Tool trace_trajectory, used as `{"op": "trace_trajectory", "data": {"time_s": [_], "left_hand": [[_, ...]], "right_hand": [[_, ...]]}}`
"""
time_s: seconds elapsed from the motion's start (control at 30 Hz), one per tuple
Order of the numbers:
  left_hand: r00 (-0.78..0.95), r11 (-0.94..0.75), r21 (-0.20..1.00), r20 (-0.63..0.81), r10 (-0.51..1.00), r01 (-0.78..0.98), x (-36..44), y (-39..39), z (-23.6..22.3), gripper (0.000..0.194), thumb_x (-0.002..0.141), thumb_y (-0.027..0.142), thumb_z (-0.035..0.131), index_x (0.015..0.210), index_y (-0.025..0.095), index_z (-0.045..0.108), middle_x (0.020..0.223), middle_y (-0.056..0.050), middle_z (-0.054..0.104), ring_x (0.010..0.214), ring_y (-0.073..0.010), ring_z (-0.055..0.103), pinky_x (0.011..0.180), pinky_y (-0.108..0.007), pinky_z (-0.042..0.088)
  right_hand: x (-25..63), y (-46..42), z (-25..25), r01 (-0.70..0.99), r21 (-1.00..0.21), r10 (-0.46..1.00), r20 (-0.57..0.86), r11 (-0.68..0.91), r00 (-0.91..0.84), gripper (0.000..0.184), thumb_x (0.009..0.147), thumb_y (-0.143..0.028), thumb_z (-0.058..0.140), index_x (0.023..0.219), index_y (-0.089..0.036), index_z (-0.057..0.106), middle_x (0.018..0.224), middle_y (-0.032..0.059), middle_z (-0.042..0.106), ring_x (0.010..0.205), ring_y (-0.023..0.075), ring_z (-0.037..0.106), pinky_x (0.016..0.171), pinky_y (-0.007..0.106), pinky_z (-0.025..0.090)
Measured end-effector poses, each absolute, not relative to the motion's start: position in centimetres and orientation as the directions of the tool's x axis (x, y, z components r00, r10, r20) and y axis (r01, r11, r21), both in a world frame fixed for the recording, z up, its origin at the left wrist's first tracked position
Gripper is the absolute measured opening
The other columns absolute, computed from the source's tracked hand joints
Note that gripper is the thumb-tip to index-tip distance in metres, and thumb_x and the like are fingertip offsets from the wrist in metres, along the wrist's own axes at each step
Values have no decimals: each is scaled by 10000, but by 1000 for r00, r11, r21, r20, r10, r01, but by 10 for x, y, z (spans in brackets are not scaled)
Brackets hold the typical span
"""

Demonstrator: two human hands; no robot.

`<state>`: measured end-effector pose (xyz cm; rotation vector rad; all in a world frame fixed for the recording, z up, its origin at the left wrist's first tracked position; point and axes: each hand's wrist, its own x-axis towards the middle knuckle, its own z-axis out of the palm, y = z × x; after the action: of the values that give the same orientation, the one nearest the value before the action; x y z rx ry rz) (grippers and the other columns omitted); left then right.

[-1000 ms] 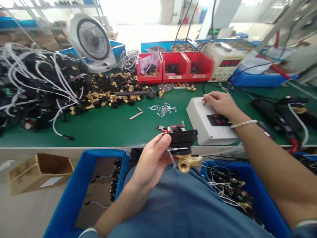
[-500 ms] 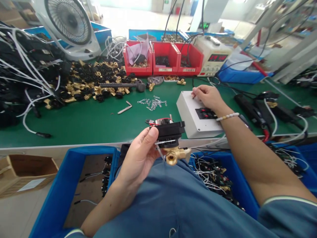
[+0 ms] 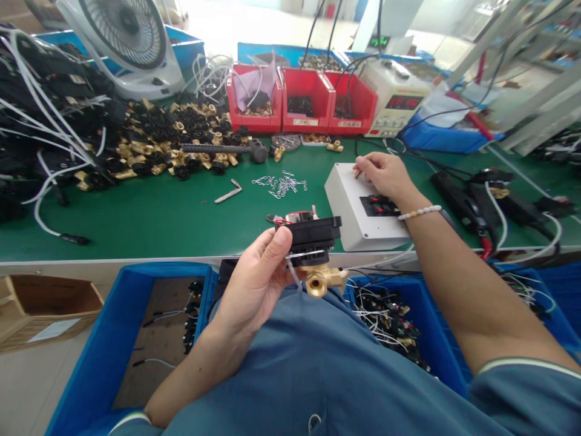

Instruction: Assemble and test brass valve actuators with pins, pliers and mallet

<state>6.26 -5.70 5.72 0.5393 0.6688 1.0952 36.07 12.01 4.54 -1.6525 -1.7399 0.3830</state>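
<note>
My left hand (image 3: 261, 281) grips a motorized valve (image 3: 315, 236) above my lap, its thumb on the black housing. The brass valve body (image 3: 316, 283) hangs below the housing, with one round port facing me. Red wires show at the top of the housing. My right hand (image 3: 384, 175) is at the far end of a light grey control box (image 3: 342, 203), fingertips pinched together over its top face. What lies between those fingertips is mostly hidden. Black and red terminals (image 3: 377, 206) sit on the box beside the wrist. Metal clips (image 3: 282, 183) lie in a loose pile left of the box.
Brass and black valve parts (image 3: 177, 136) heap at the back left, near a white fan (image 3: 127, 36). Red bins (image 3: 306, 106) and a power supply (image 3: 393, 100) stand behind. Black connectors with cables (image 3: 463, 203) lie right. Blue crates (image 3: 113, 327) stand below the bench edge.
The view has shifted slightly. Both hands keep their places, the left one still around the valve and the right one at the far end of the box.
</note>
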Motion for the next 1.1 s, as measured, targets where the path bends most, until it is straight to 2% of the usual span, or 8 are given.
{"op": "trace_trajectory", "data": {"time_s": [0.17,0.47,0.67,0.8,0.93,1.0,1.07,1.1], "left_hand": [[320,380,704,-225,920,-599,63,-58,60,549,821,558,773,1218,184,716,1117,-71,762,1049,-284,745,842,-363,659],[313,385,707,-238,919,-593,62,-57,63,554,802,542,799,1181,149,705,1113,-101,758,1071,-301,737,862,-378,657],[281,361,730,-236,930,-580,63,-56,60,459,847,535,753,1125,170,725,1086,-90,755,1090,-322,733,845,-392,668],[290,368,706,-235,928,-605,61,-57,60,474,826,523,781,1145,175,731,1140,-88,750,1019,-269,743,814,-344,665],[235,343,694,-251,939,-633,59,-56,62,460,811,497,803,1149,196,717,1206,-74,733,991,-222,732,839,-338,652],[186,291,741,-224,957,-604,57,-52,60,497,819,504,786,1171,166,688,1184,-100,727,955,-218,728,800,-336,648],[81,190,829,-174,981,-525,54,-45,53,535,819,505,775,1188,138,648,1146,-117,718,924,-212,721,725,-292,627],[7,130,872,-144,990,-471,52,-40,48,546,813,501,775,1193,139,628,1143,-116,709,920,-208,717,689,-268,610]], "right_hand": [[361,120,45,756,-638,959,280,148,49,320,969,-428,597,801,-166,669,692,25,654,585,117,527,601,242,413],[358,118,48,754,-647,964,255,112,75,251,974,-348,601,808,-169,660,725,17,666,558,108,494,574,244,384],[351,115,53,739,-668,965,240,83,109,204,965,-280,616,802,-164,657,706,10,652,555,103,470,590,243,373],[350,112,63,726,-679,902,375,111,213,140,975,-188,560,855,-153,623,838,65,680,666,107,512,695,244,410],[342,75,84,637,-694,807,561,335,186,99,929,-189,587,833,-169,606,787,49,650,646,105,531,688,257,431],[332,43,93,572,-720,877,481,392,6,125,933,-276,616,860,-178,643,786,27,668,655,104,577,700,253,466],[320,7,93,550,-765,922,148,335,-357,229,955,-400,606,923,-187,687,755,13,685,681,121,640,698,250,508],[314,-9,88,575,-761,846,-65,301,-529,287,956,-451,605,955,-183,707,820,33,721,753,144,682,729,260,534]]}}
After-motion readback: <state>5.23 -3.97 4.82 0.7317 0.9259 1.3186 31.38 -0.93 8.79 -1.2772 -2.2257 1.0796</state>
